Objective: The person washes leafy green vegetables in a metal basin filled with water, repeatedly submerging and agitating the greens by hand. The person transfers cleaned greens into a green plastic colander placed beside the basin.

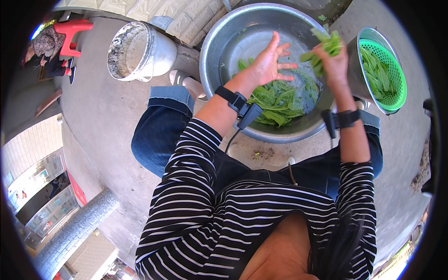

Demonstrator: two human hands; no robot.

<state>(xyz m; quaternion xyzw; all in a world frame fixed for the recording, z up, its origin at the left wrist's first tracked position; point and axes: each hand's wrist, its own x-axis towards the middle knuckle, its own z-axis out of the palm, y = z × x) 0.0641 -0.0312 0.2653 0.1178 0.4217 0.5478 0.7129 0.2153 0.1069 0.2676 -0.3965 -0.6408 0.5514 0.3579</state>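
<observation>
A wide metal basin stands on the ground between my feet, with water in it. Green leafy vegetables lie in the water, mostly on the near side. Over the basin's middle my left hand is spread, fingers apart, holding nothing. My right hand grips a bunch of leafy greens above the basin's right rim; hand and bunch are slightly blurred. To the right of that hand, a green perforated basket sits in the mouth of a metal bucket. More leaves fill the basket.
A stained white plastic bucket stands left of the basin, near a tiled wall. Farther left are a red plastic stool and a person. A round pillar rises at the lower left. Concrete floor surrounds me.
</observation>
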